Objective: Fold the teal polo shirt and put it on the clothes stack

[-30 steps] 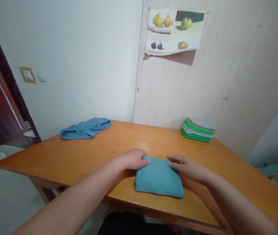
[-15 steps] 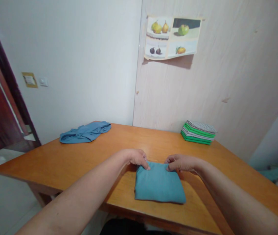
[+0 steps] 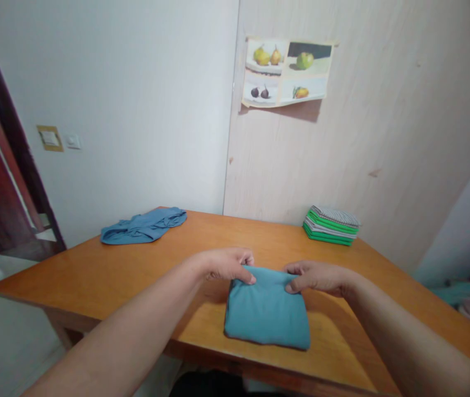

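Observation:
A folded teal cloth garment (image 3: pixel 267 311) lies near the front edge of the wooden table (image 3: pixel 135 286); its exact kind is hidden by the folds. My left hand (image 3: pixel 231 266) pinches its far left corner, thumb on top and fingers behind. At the far right corner my right hand (image 3: pixel 315 277) grips in the same way. The far edge is lifted slightly off the wood, while the near edge rests on the table. The fingertips under the cloth are hidden.
A crumpled blue garment (image 3: pixel 144 226) lies at the table's back left. Toward the back right stands a stack of folded green and grey striped cloths (image 3: pixel 331 226). Behind the table rises a wall with a fruit picture sheet (image 3: pixel 287 71).
Both hands have raised the garment's far edge a little. The right hand has shifted slightly outward to the corner. The view has tilted a little.

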`<act>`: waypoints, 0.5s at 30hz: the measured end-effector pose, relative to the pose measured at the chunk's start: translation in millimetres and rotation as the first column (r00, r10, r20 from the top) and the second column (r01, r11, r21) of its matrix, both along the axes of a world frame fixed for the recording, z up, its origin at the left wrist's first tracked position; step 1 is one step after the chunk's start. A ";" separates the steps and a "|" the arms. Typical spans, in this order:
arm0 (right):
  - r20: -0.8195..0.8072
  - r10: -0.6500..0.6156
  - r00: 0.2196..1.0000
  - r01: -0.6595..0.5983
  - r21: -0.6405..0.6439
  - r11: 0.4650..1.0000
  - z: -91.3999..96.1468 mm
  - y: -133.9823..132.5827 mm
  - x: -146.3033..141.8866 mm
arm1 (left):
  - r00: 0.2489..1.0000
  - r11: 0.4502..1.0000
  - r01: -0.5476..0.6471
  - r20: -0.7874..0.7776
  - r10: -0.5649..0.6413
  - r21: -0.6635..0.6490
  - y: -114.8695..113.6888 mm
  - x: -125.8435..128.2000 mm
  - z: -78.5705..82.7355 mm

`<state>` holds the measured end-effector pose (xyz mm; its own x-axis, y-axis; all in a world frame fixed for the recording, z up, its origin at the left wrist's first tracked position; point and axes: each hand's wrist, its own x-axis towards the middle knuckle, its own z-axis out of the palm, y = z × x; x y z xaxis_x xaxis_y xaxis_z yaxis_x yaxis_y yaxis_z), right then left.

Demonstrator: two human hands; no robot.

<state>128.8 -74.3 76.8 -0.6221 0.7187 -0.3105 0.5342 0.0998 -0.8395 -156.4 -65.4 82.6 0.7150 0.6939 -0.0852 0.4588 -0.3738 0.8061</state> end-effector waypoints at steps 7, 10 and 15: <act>-0.053 -0.096 0.994 0.108 0.313 0.944 23.2 -12.9 -10.5 | 0.993 0.959 -0.120 0.030 0.117 0.257 -15.2 -6.9 27.5; -0.012 -0.214 0.977 0.173 0.634 0.754 24.7 -12.9 -18.8 | 0.984 0.864 -0.162 0.016 0.176 0.477 -15.0 -5.0 34.3; 0.018 -0.410 0.912 0.095 0.963 0.253 2.3 -23.4 -32.8 | 0.938 0.510 -0.196 0.009 0.346 0.838 -16.5 3.8 18.8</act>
<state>96.1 -97.7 79.1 -0.3749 0.7093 0.5970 0.8318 0.5416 -0.1212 -152.6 -81.9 101.4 0.5110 0.6678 0.5412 0.7334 -0.6671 0.1307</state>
